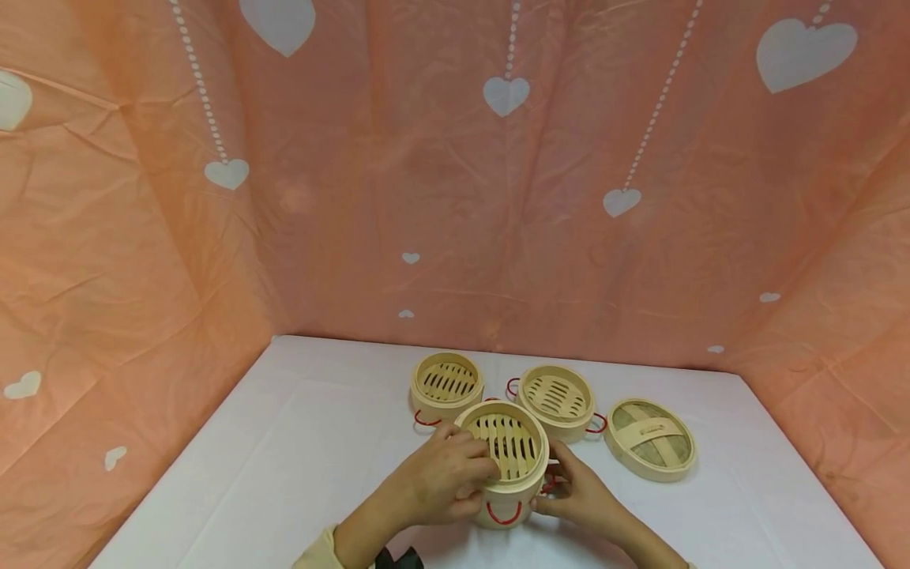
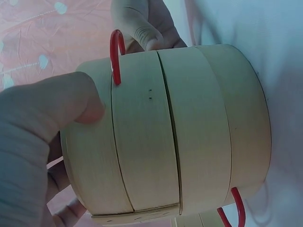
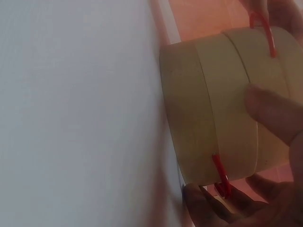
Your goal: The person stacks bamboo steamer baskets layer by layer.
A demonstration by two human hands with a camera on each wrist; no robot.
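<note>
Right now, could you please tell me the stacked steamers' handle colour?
Red handles, clearest in the left wrist view.

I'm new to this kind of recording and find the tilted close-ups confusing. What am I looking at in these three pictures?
There is no machine here: a person works with two bare hands. The wide picture comes from a camera on the head, looking forward and down. The other two come from cameras on the left and right wrists, so things appear turned sideways.

On the white table stand two bamboo steamer baskets, with a round lid to their right. Behind hangs an orange-pink cloth with pale hearts.

Nearer the person, an upper basket sits on a lower basket. The left hand grips the upper one near its rim; the right hand holds the side of the stack, its thumb near the seam.
</note>
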